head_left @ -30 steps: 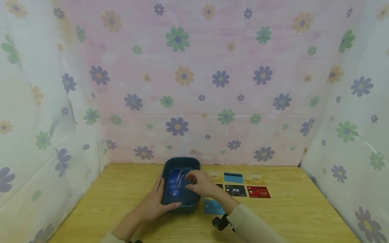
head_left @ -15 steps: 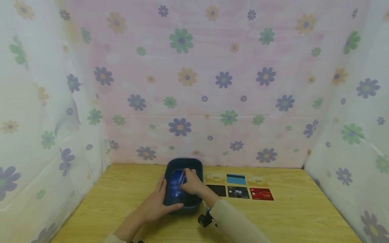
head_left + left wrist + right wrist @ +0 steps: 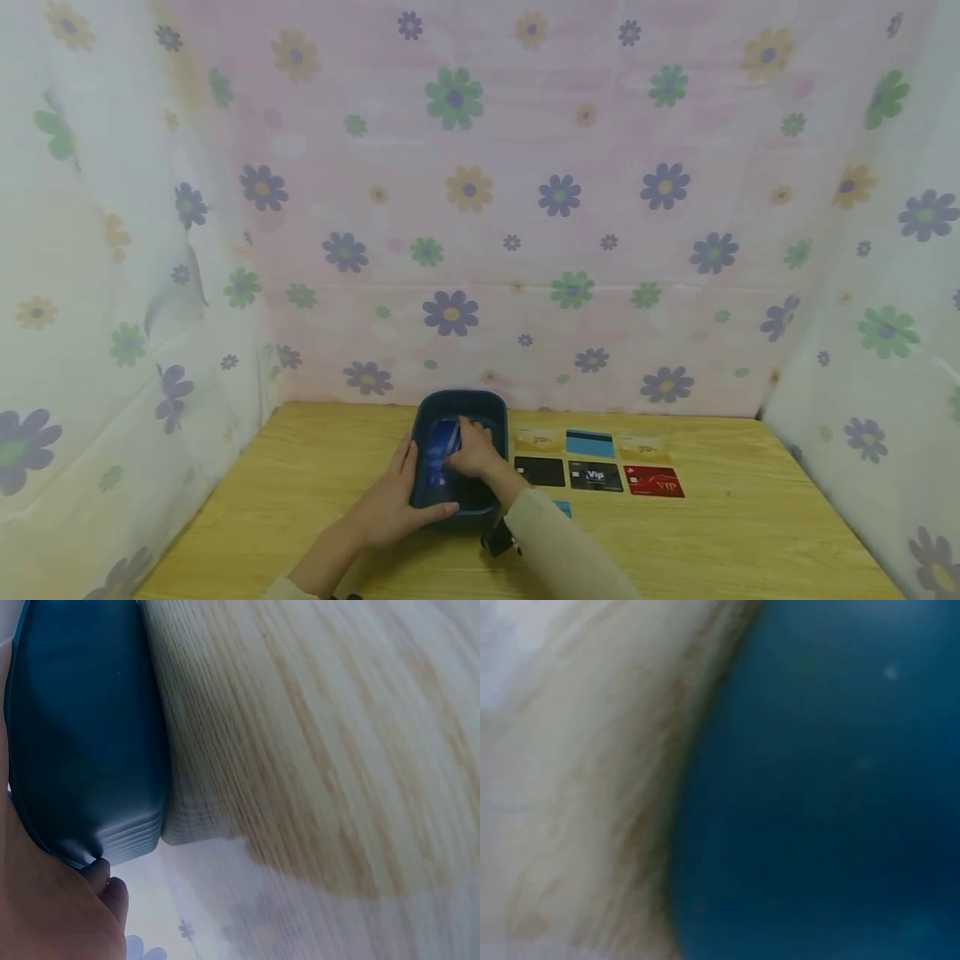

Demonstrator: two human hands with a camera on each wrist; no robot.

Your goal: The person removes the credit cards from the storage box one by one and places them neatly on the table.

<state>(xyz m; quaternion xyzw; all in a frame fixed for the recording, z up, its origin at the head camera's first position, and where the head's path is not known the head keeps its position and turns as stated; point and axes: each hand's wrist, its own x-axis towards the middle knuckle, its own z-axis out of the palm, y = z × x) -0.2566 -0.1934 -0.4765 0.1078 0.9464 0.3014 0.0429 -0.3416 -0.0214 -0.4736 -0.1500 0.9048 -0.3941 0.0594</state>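
Note:
A dark teal plastic box (image 3: pixel 480 406) is on the wooden table. My left hand (image 3: pixel 386 500) grips its left side, thumb at the near rim and fingers along the outer wall; in the left wrist view the fingertips curl against the box (image 3: pixel 90 712). Inside the box lies a shiny blue card (image 3: pixel 437 450). My right hand (image 3: pixel 477 452) reaches in, with thumb and forefinger at the card's right part; whether they pinch it is unclear. The right wrist view shows only the blurred outer wall of the box (image 3: pixel 817 787), with no fingers.
Right of the box lie two rows of cards: a gold card (image 3: pixel 540 439), a blue striped card (image 3: pixel 590 443), another gold card (image 3: pixel 642 449), a black card (image 3: pixel 543 472), a black Vip card (image 3: pixel 596 476) and a red VIP card (image 3: pixel 655 482). My right sleeve partly hides a light blue card (image 3: pixel 562 507).
My right hand has moved down and left, deeper into the box and onto the blue card. The right forearm now covers most of the light blue card. My left hand keeps its grip.

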